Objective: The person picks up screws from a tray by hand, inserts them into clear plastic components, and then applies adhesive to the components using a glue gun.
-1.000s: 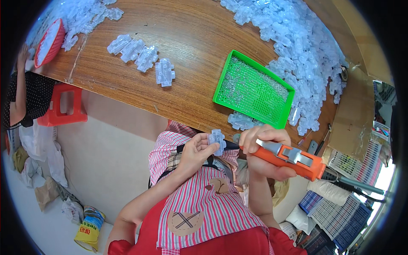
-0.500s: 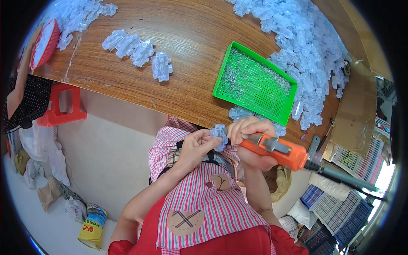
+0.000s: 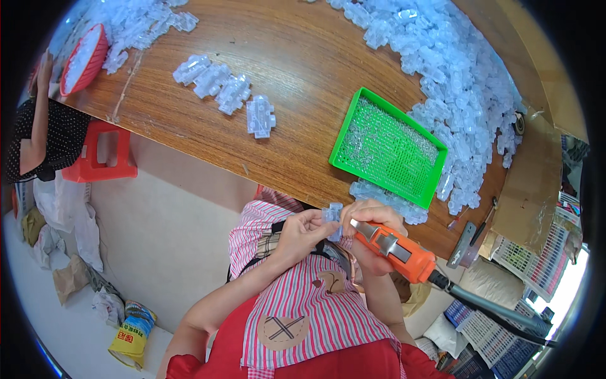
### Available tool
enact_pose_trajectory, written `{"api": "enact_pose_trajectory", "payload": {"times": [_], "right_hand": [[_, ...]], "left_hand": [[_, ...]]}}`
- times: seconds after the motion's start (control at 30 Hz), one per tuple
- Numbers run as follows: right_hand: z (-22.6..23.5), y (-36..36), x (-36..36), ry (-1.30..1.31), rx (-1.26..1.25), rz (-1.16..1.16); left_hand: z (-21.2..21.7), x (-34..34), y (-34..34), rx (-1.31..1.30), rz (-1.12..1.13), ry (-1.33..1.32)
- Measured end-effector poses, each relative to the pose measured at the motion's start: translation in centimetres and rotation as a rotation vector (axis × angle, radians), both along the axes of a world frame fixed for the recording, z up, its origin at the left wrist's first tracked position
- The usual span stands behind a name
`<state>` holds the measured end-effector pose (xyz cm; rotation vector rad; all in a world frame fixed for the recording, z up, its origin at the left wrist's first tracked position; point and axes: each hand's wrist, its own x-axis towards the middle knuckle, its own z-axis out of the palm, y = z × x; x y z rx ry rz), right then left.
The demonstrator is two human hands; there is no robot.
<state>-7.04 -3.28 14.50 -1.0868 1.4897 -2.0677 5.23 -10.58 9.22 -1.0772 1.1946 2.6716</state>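
Just off the table's front edge, my left hand (image 3: 298,237) pinches a clear plastic part (image 3: 331,213) between thumb and fingers. My right hand (image 3: 379,218) is wrapped round an orange electric screwdriver (image 3: 413,263), whose cable trails off to the lower right. The screwdriver's front end points toward the plastic part, but my right fingers hide its tip. Beyond the right hand, a green perforated tray (image 3: 346,146) holds many small metal screws. Several similar clear parts (image 3: 391,199) lie under and in front of the tray's near edge.
A large heap of clear parts (image 3: 467,114) covers the table's right side. Several assembled-looking clear blocks (image 3: 260,117) sit in a row on the wooden table (image 3: 297,69). At far left, another person's arm (image 3: 41,88) is beside a red basket (image 3: 95,66); a red stool (image 3: 101,165) stands below.
The whole view has shifted, so the table and tray appear lower and further right. The screwdriver's rear end has tilted downward in the picture. Both hands keep their holds.
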Motion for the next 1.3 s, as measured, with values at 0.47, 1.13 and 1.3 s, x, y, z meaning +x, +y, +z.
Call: {"api": "enact_pose_trajectory", "payload": {"times": [0.47, 1.13, 1.3], "right_hand": [[5.2, 3.0, -6.6, -0.245, -0.032, -0.499], [4.8, 3.4, -5.7, -0.211, -0.006, -0.445], [5.0, 3.3, -5.7, -0.191, 0.011, -0.496]], "left_hand": [[4.5, -5.8, -12.8, -1.012, -0.144, -0.195], [4.6, -7.1, -17.0, -1.58, -0.119, -0.106], [5.8, -7.7, -7.5, -1.651, -0.265, 0.49]]}}
